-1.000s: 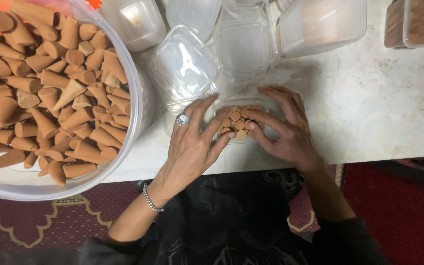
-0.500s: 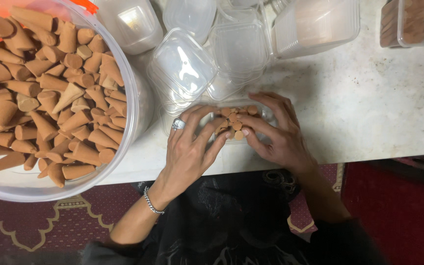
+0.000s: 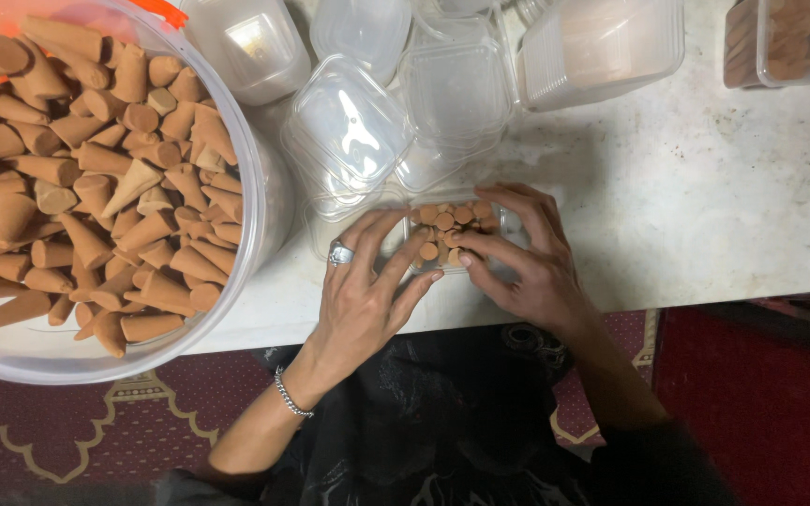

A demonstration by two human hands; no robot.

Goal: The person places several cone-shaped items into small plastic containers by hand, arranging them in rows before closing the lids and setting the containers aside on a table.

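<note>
A small clear plastic box (image 3: pixel 508 228) stands near the front edge of the white table (image 3: pixel 705 215), with several brown cones (image 3: pixel 447 230) standing upright inside. My left hand (image 3: pixel 363 295), with a ring and a bracelet, rests its fingertips on the box's left side and on the cones. My right hand (image 3: pixel 527 258) curls over the box from the right, fingers touching the cones. Both hands partly hide the box.
A large clear tub (image 3: pixel 264 201) heaped with loose brown cones (image 3: pixel 86 178) fills the left. Empty clear plastic boxes (image 3: pixel 349 131) and lids lie behind my hands. A stack of clear containers (image 3: pixel 602 42) and filled boxes (image 3: pixel 785 42) stand at the back right. Red patterned carpet (image 3: pixel 761 394) lies below.
Both hands have closed in a little more over the small box, the fingers shifting on the cones. The box and tub stay where they were.
</note>
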